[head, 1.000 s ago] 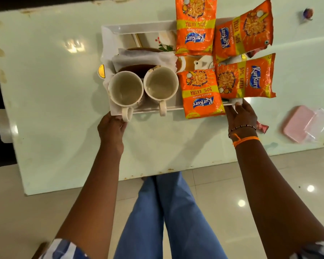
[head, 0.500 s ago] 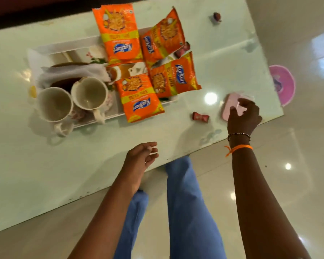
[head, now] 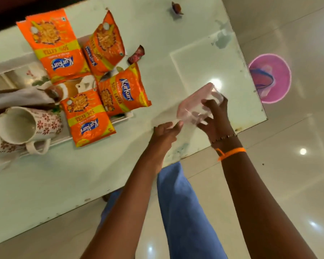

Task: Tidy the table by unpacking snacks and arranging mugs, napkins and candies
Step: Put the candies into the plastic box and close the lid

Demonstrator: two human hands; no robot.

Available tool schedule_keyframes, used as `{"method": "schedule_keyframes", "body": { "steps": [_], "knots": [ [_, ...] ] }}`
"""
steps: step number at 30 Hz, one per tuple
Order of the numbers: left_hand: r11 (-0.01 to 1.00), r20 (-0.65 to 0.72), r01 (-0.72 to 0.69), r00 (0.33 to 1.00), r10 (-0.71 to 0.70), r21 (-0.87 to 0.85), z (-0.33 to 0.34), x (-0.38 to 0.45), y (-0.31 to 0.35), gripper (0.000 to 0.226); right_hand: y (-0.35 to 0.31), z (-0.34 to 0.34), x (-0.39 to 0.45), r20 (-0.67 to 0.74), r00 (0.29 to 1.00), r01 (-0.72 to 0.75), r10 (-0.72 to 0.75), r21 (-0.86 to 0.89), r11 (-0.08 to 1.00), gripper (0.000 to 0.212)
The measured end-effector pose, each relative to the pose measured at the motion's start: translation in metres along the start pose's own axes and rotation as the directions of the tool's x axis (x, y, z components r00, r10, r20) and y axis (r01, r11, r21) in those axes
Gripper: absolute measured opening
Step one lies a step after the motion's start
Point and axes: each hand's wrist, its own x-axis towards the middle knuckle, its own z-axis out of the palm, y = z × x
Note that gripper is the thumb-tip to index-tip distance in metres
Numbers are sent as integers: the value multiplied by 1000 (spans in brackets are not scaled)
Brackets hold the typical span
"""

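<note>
On the pale green glass surface (head: 157, 30) sits a white tray (head: 6, 70) bearing four orange snack packets (head: 86, 116). Near its right edge, the right hand (head: 216, 118) grips a pink clear-lidded plastic box (head: 196, 103); left hand (head: 166, 130) fingers touch it, relaxed.

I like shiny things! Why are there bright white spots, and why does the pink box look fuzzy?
Head view: ceiling lights glare off the glossy table and floor; the pink box is smeared by motion blur between the right hand and left hand.
</note>
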Motion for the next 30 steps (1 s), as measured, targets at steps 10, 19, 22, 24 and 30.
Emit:
{"method": "schedule_keyframes", "body": {
  "steps": [10, 19, 22, 24, 30],
  "knots": [
    [985, -186, -163, 971, 151, -52, 18, 29, 31, 60, -34, -28, 17, 172, 900, 429, -399, -499, 753, 18],
    [976, -250, -180, 946, 205, 118, -3, 30, 21, 38, -30, -2, 36, 471, 854, 496, -221, -606, 622, 16],
    [975, -252, -170, 947, 201, 140, -11, 27, 15, 26, -22, 6, 34, 497, 831, 546, -251, -641, 539, 15],
    [974, -255, -164, 946, 200, 154, -13, 23, 10, 20, -20, 8, 32, 509, 815, 576, -276, -669, 470, 17],
    [975, -277, -171, 939, 206, 144, -18, 23, 7, 25, -15, 10, 22, 526, 832, 511, -176, -604, 611, 15]
  ]
}}
